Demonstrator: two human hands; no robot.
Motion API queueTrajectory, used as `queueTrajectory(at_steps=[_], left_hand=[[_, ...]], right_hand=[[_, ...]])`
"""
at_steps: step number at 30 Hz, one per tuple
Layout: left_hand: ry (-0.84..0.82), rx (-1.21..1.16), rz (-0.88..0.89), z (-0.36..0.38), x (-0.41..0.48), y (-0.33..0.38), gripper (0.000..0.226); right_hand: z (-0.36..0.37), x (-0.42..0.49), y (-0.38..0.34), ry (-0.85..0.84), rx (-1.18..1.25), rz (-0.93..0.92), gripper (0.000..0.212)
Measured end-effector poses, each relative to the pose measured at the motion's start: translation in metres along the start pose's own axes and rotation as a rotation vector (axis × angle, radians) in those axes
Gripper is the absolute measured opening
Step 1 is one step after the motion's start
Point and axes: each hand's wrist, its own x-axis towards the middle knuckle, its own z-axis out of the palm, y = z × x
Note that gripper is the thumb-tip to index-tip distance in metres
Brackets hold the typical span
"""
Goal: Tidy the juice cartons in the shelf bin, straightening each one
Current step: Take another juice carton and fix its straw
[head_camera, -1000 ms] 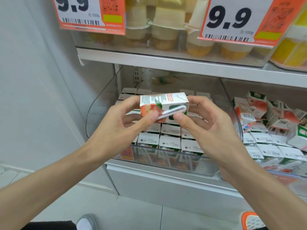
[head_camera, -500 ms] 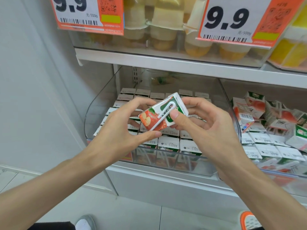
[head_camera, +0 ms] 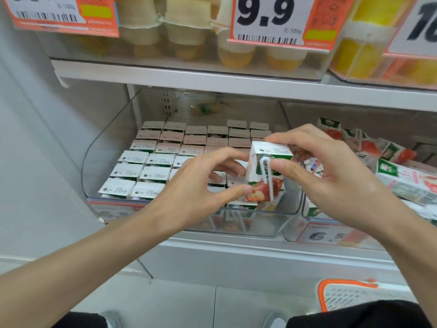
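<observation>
shelf (head_camera: pixel 236 255) | clear bin (head_camera: pixel 104 147), upright cartons (head_camera: pixel 151 159) | second bin (head_camera: pixel 289 233) just beside

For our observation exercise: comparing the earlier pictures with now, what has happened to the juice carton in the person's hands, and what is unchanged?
The juice carton has been turned from lying sideways to upright and carried right toward the front right corner of the bin. The left hand and right hand still pinch it. The packed rows stay put.
</observation>
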Motion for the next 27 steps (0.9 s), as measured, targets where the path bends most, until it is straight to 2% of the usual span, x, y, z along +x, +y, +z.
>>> queueTrajectory(at_steps=[3, 8, 13, 18, 23, 27], left_hand=[[-0.012, -0.012, 0.013, 0.013, 0.008, 0.005, 0.047], [-0.006, -0.069, 0.032, 0.027, 0.014, 0.013, 0.05], [-0.025, -0.079, 0.045, 0.033, 0.019, 0.019, 0.045], [-0.105, 0.112, 0.015, 0.034, 0.019, 0.008, 0.034], [-0.095, 0.198, 0.042, 0.033, 0.024, 0.001, 0.048], [-0.12, 0.247, 0.057, 0.027, 0.024, -0.002, 0.051]], right_hand=[[-0.008, -0.006, 0.01, -0.01, -0.055, 0.012, 0.038], [-0.018, -0.015, 0.021, -0.029, -0.059, 0.033, 0.037], [-0.015, -0.022, 0.022, -0.095, -0.217, 0.044, 0.04], [-0.01, -0.024, 0.021, -0.215, -0.376, 0.064, 0.042], [-0.012, -0.022, 0.019, -0.241, -0.4, 0.09, 0.049], [-0.011, -0.021, 0.02, -0.243, -0.427, 0.084, 0.039]])
